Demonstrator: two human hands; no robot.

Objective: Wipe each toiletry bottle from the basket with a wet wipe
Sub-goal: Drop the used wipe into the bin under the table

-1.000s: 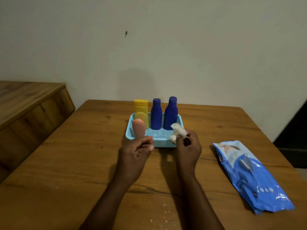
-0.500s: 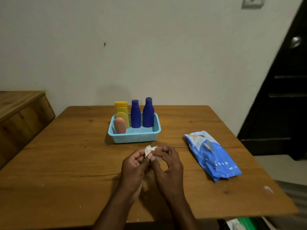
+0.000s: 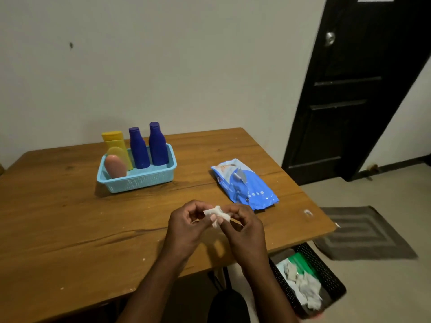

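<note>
A light blue basket (image 3: 140, 181) stands on the wooden table (image 3: 70, 217) at the back left. In it stand two dark blue bottles (image 3: 139, 149) (image 3: 158, 145), a yellow bottle (image 3: 115, 142), a smaller yellow bottle (image 3: 119, 155) and a pink bottle (image 3: 115, 166). Over the table's front right, my left hand (image 3: 186, 226) and my right hand (image 3: 242, 226) both pinch a crumpled white wet wipe (image 3: 215, 214) between their fingertips. Neither hand touches the basket.
A blue wet wipe pack (image 3: 245, 184) lies right of the basket. On the floor by the table's right front corner sits a black bin (image 3: 326, 278) holding used white wipes. A grey mat (image 3: 363, 231) and a dark door (image 3: 345, 89) are at the right.
Both hands have drawn back from the basket toward the table's front with the wipe, and the left hand has joined the right on it. The view has swung right, showing the door and bin.
</note>
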